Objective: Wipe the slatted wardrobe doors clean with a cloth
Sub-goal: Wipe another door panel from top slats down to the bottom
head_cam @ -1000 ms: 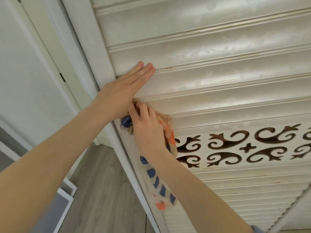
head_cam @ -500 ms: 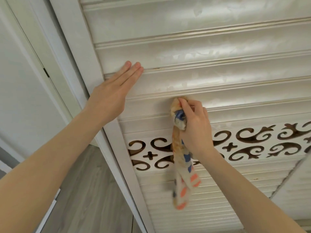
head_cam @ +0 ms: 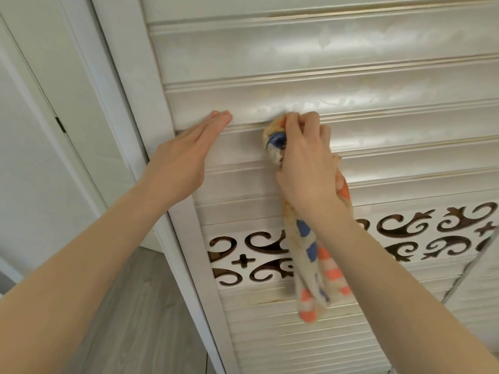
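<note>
Squeezing the spotty cloth (head_cam: 307,255) against a door slat (head_cam: 378,130), the right hand (head_cam: 305,168) grips tight while the left hand (head_cam: 183,157) lies flat, fingers straight.

The upper slats of the wardrobe door (head_cam: 351,49) were cut off by the top edge, and the door's far side by the right edge. Part of the cloth (head_cam: 310,268) was hidden inside the right hand (head_cam: 305,168), and a stretch of the fretwork band (head_cam: 243,260) was covered by the hanging cloth and forearm. The palm of the left hand (head_cam: 181,163) could not be seen. Both arms were cropped at the lower edge.
</note>
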